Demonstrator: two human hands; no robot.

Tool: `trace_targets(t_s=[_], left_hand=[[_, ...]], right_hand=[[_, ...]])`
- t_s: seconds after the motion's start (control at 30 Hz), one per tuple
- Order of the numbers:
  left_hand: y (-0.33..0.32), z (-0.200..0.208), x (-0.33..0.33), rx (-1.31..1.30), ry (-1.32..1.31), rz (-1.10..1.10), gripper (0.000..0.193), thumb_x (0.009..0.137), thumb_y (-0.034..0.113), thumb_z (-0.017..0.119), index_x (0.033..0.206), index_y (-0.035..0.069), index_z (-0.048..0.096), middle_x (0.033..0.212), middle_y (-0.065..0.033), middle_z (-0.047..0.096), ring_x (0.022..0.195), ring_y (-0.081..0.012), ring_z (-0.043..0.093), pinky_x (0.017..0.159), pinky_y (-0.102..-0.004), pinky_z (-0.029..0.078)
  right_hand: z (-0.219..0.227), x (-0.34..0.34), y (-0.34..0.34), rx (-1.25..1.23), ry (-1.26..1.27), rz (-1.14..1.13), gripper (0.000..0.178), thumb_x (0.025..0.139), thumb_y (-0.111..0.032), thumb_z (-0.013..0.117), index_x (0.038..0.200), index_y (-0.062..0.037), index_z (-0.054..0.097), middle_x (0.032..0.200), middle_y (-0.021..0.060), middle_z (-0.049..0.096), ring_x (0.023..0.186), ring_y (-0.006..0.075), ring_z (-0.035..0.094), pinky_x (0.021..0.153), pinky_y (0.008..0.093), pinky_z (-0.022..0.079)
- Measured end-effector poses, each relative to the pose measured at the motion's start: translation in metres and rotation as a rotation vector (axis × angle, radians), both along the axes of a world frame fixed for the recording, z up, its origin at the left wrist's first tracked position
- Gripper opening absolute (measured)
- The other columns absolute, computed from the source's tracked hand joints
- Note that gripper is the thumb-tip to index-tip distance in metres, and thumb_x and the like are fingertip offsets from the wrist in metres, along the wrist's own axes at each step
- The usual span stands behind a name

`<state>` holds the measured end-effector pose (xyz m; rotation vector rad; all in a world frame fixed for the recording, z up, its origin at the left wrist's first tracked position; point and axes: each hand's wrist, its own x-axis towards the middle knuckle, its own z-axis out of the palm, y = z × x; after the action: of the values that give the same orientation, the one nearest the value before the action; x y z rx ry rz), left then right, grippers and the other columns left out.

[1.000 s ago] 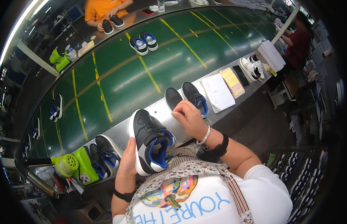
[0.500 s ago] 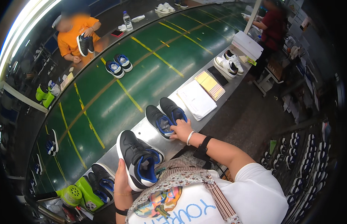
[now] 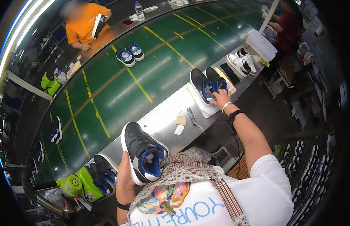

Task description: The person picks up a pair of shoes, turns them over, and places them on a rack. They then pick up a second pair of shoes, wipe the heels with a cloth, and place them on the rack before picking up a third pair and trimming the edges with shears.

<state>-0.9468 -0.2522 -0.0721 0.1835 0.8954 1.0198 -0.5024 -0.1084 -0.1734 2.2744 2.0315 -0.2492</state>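
My left hand [image 3: 125, 170] grips a black shoe [image 3: 139, 140] with a white sole, straps and bright blue lining, held in front of my apron. Partly behind it, a second dark shoe [image 3: 161, 149] shows; whether the hand holds that one too is hidden. Farther right, my right hand [image 3: 221, 98] pinches a pair of similar black shoes [image 3: 201, 81] at their heels. They are over a stack of white paper [image 3: 200, 103] on the metal ledge [image 3: 160, 116]. Thread snips [image 3: 191, 116], a tan pad [image 3: 181, 120] and a small white piece [image 3: 179, 130] lie between my hands.
A green belt [image 3: 118, 98] beyond the ledge carries another pair of shoes [image 3: 129, 55]. White shoes [image 3: 240, 62] and a box [image 3: 260, 45] stand at the ledge's far right. More shoes [image 3: 103, 169] sit beside a lime-green container [image 3: 88, 184]. A co-worker in orange [image 3: 84, 23] handles a shoe opposite.
My right hand has carried its pair of shoes rightward along the ledge to the paper stack, uncovering the snips and small pads. My left hand still grips its shoe.
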Motion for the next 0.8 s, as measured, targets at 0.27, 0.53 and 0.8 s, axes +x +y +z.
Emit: trace_targets(t_s=[0.27, 0.53, 0.8], left_hand=[[-0.007, -0.006, -0.017, -0.001, -0.015, 0.085, 0.044, 0.097, 0.033, 0.026, 0.127, 0.003, 0.036, 0.119, -0.015, 0.051, 0.104, -0.0263, 0.054, 0.09, -0.0397, 0.045], [-0.001, 0.02, -0.027, 0.203, -0.054, 0.305, 0.044, 0.095, 0.034, 0.034, 0.124, 0.001, 0.043, 0.119, -0.0147, 0.053, 0.105, -0.0274, 0.055, 0.092, -0.0406, 0.043], [-0.003, 0.035, -0.032, 0.435, -0.1, 0.332, 0.043, 0.079, 0.01, 0.061, 0.119, 0.005, 0.046, 0.114, -0.0114, 0.056, 0.106, -0.0295, 0.054, 0.092, -0.0478, 0.042]], right_hand=[[-0.032, -0.116, -0.052, 0.039, 0.194, 0.106, 0.038, 0.071, -0.027, 0.068, 0.1, -0.0072, 0.052, 0.095, 0.0113, 0.05, 0.09, 0.0289, 0.054, 0.073, 0.0391, 0.047], [-0.083, -0.131, -0.057, -0.026, 0.266, -0.059, 0.022, 0.082, -0.01, 0.051, 0.103, -0.0049, 0.049, 0.095, 0.0184, 0.051, 0.085, 0.0352, 0.058, 0.074, 0.0438, 0.048], [0.034, -0.16, -0.03, 0.168, 1.291, -0.228, 0.027, 0.088, -0.013, 0.05, 0.112, -0.0013, 0.048, 0.08, 0.0056, 0.052, 0.063, 0.0142, 0.051, 0.058, 0.0265, 0.042]])
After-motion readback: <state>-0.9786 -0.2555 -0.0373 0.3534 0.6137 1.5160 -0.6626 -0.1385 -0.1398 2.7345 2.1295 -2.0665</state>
